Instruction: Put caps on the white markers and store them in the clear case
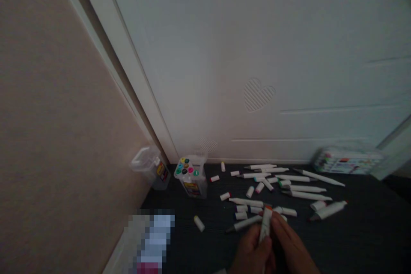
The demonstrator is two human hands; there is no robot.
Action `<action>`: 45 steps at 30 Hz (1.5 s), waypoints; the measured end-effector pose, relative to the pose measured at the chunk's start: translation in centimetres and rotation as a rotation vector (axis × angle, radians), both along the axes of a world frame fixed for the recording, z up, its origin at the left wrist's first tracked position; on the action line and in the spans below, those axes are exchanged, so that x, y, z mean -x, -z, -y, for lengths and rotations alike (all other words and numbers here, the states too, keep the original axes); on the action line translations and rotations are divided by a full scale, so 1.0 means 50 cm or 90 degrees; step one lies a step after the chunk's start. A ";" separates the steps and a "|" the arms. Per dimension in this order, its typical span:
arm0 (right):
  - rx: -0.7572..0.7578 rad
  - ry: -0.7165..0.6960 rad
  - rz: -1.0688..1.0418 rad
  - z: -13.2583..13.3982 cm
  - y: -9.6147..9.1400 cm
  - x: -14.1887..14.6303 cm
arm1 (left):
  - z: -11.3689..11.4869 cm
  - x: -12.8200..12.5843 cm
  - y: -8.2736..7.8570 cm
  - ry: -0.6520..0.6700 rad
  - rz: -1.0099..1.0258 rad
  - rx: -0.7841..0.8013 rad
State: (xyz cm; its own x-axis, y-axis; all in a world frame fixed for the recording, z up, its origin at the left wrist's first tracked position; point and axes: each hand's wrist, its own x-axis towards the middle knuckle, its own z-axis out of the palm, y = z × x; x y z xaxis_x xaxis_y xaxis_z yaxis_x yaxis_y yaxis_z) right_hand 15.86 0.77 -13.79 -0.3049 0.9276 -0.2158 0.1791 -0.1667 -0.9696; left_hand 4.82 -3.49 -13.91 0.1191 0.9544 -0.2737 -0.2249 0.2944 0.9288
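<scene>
A white marker point(266, 225) with an orange end stands upright at the lower middle of the head view. My left hand point(252, 246) is closed around its lower part, thumb across the front. From the right side, the fingers of my right hand point(293, 242) press against the same marker near its orange end; their tips are partly hidden. Just beyond my hands lie uncapped white markers, one of them a marker point(247, 202) with a grey tip section. Loose white caps point(241, 208) are scattered among them, and a yellow-ended cap point(199, 223) lies off to the left.
A clear plastic box point(196, 186) holds several markers with coloured ends upright. Left of it stands another clear container point(154, 173) against the wall. A packed marker case point(349, 160) sits at the back right. Behind the dark tabletop point(362, 239) rises a white panel point(205, 64).
</scene>
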 end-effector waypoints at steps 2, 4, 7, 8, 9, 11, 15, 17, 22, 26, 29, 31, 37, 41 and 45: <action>0.009 -0.022 -0.023 -0.005 0.005 0.001 | -0.008 0.013 -0.027 -0.099 0.007 -0.003; 0.005 -0.020 -0.025 -0.007 -0.001 0.004 | -0.013 0.037 -0.078 -0.193 0.014 -0.033; -0.028 0.002 0.003 -0.003 -0.024 0.010 | -0.018 0.090 -0.182 -0.320 0.023 -0.166; -0.039 0.000 0.008 -0.001 -0.032 0.012 | -0.019 0.111 -0.216 -0.353 0.033 -0.225; -0.046 -0.004 0.014 0.002 -0.038 0.013 | -0.021 0.132 -0.247 -0.387 0.049 -0.295; -0.061 -0.033 0.022 0.007 -0.044 0.016 | -0.026 0.175 -0.293 -0.454 0.090 -0.462; -0.089 -0.114 0.033 0.013 -0.039 0.021 | -0.046 0.243 -0.315 -0.575 0.153 -0.666; -0.094 -0.144 0.033 0.014 -0.036 0.022 | -0.065 0.263 -0.304 -0.601 0.166 -0.655; -0.125 -0.167 0.051 0.014 -0.039 0.020 | -0.107 0.273 -0.281 -0.605 0.168 -0.516; -0.134 -0.177 0.061 0.014 -0.042 0.018 | -0.118 0.270 -0.272 -0.661 -0.012 -0.428; -0.145 -0.181 0.070 0.015 -0.042 0.016 | -0.117 0.272 -0.260 -0.689 -0.341 -0.357; -0.143 -0.185 0.080 0.015 -0.042 0.015 | -0.115 0.276 -0.253 -0.628 -0.571 -0.322; -0.154 -0.189 0.078 0.014 -0.045 0.013 | -0.118 0.288 -0.242 -0.471 -0.923 -0.356; -0.164 -0.207 0.092 0.015 -0.048 0.012 | -0.117 0.293 -0.241 -0.441 -0.957 -0.372; -0.187 -0.212 0.099 0.015 -0.050 0.013 | -0.101 0.282 -0.252 -0.485 -0.963 -0.409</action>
State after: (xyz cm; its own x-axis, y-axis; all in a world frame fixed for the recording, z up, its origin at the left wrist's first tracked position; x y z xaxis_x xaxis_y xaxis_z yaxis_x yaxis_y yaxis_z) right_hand 15.19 0.04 -11.30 -0.5819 0.8129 -0.0254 0.3226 0.2020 -0.9247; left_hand -9.29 1.59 -1.29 -0.3216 0.6640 0.6750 0.9314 0.0936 0.3517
